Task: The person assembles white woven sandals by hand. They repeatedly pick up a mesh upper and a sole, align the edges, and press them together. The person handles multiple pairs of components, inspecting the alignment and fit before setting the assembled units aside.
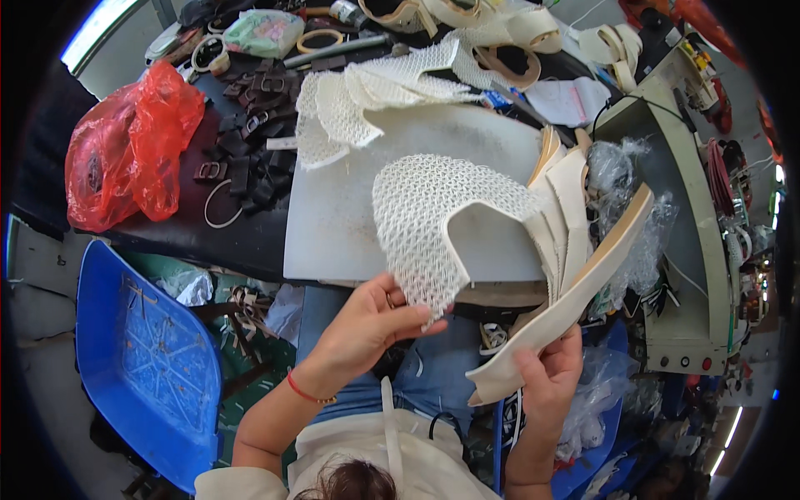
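Note:
My left hand [371,323] pinches the lower tip of a white woven shoe-upper piece [421,212] between thumb and fingers. The piece has a curved cut-out edge and is held over the pale cutting board [329,237]. In my right hand [550,371] is a long, curved cream leather shoe piece [575,300], gripped near its lower end and tilted up to the right, its tan underside partly showing. Several similar cream leather pieces [570,204] overlap at the board's right edge. Beyond, a pile of white woven pieces [358,104] lies across the board's far left.
At left are a red plastic bag [133,150] and dark buckled straps [250,125]. A blue plastic bin [158,358] stands below the table. Crumpled clear plastic [617,171] lies beside a grey-green metal housing [700,250] at right. Cream rolls [533,29] sit at the back.

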### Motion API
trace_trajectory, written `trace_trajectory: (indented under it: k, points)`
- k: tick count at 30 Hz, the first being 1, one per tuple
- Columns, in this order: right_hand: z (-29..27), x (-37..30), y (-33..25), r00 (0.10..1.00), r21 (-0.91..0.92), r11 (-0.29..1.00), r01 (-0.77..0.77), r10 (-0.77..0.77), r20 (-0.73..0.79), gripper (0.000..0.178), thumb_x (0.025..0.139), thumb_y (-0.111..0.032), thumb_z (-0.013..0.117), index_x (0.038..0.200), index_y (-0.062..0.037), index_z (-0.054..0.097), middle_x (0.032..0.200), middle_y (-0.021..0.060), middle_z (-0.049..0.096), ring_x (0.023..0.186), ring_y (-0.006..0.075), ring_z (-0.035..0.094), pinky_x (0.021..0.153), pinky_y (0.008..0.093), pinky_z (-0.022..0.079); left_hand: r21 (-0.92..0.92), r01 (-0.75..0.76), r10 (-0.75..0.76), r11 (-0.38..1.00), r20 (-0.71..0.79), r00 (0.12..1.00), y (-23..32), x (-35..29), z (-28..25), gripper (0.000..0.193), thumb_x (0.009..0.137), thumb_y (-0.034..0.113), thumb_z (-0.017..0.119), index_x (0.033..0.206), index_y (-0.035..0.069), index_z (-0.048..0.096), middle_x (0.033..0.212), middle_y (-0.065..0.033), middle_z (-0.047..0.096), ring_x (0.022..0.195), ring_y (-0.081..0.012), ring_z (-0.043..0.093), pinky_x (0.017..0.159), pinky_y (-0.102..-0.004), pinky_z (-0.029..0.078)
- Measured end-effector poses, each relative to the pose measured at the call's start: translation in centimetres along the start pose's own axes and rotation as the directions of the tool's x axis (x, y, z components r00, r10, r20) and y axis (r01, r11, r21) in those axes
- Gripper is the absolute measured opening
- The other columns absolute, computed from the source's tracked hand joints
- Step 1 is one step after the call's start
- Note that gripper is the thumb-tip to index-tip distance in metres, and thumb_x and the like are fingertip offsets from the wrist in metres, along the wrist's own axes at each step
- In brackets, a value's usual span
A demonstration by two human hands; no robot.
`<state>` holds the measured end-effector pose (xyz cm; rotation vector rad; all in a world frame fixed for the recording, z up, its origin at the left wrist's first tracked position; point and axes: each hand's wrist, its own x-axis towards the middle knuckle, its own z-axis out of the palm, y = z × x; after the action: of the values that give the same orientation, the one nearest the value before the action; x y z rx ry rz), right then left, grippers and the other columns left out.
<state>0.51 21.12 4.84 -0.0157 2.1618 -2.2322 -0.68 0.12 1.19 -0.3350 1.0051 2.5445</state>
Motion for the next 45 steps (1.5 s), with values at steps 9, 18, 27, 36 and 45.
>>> trace_trajectory:
  k: [9, 18, 27, 36, 45]
  points:
    - [1.5, 0.2, 0.1, 0.997, -0.127, 0.991, -0.043, 0.051, 0.065, 0.032, 0.079, 0.003, 0.063, 0.106, 0.0010, 0.046, 0.087, 0.0069, 0.060, 0.074, 0.0084, 0.058, 0.066, 0.0202, 0.046, -0.169, 0.165, -0.163, 0.972, 0.022, 0.986, -4.1, -2.1, -0.2, 0.035, 0.093, 0.012, 0.049, 0.125, -0.002, 0.044, 0.117, -0.0119, 0.057, 0.109, -0.0180, 0.054, 0.092, -0.0316, 0.046]
    - [1.9, 0.3, 0.2, 0.992, -0.176, 0.978, -0.115, 0.121, 0.024, 0.030, 0.080, 0.001, 0.064, 0.104, 0.0010, 0.046, 0.088, 0.0097, 0.062, 0.076, 0.0106, 0.061, 0.066, 0.0219, 0.049, 0.048, 0.192, -0.194, 0.980, 0.022, 0.981, -4.6, -2.0, -0.8, 0.025, 0.092, 0.014, 0.051, 0.110, -0.003, 0.055, 0.107, -0.0080, 0.060, 0.097, -0.0120, 0.058, 0.086, -0.0252, 0.049]
    - [2.3, 0.7, 0.5, 0.984, -0.202, 0.969, -0.144, 0.162, 0.076, 0.025, 0.081, 0.001, 0.062, 0.101, 0.0005, 0.045, 0.088, 0.0099, 0.062, 0.078, 0.0112, 0.061, 0.067, 0.0226, 0.049, 0.161, 0.045, -0.042, 0.986, -0.020, 0.999, -5.1, -2.5, -0.1, 0.020, 0.091, 0.010, 0.053, 0.104, -0.006, 0.056, 0.102, -0.0103, 0.061, 0.092, -0.0119, 0.059, 0.084, -0.0265, 0.051]
    - [2.5, 0.7, 1.1, 0.985, -0.244, 0.960, -0.135, 0.157, 0.076, 0.024, 0.082, 0.003, 0.061, 0.101, 0.0017, 0.046, 0.089, 0.0105, 0.062, 0.078, 0.0108, 0.061, 0.068, 0.0225, 0.049, 0.155, -0.053, 0.050, 0.986, 0.020, 0.999, -4.7, -3.3, 0.3, 0.022, 0.089, 0.005, 0.056, 0.106, -0.007, 0.054, 0.102, -0.0111, 0.061, 0.095, -0.0128, 0.058, 0.082, -0.0259, 0.049]
    - [2.7, 0.2, 1.0, 0.982, -0.259, 0.955, -0.142, 0.168, 0.081, 0.025, 0.081, 0.003, 0.061, 0.102, 0.0024, 0.046, 0.089, 0.0096, 0.061, 0.078, 0.0104, 0.060, 0.068, 0.0227, 0.048, 0.244, 0.064, -0.070, 0.968, 0.017, 0.997, -5.1, -3.8, -0.3, 0.025, 0.086, 0.001, 0.058, 0.109, -0.007, 0.054, 0.108, -0.0099, 0.059, 0.098, -0.0124, 0.056, 0.083, -0.0251, 0.047]
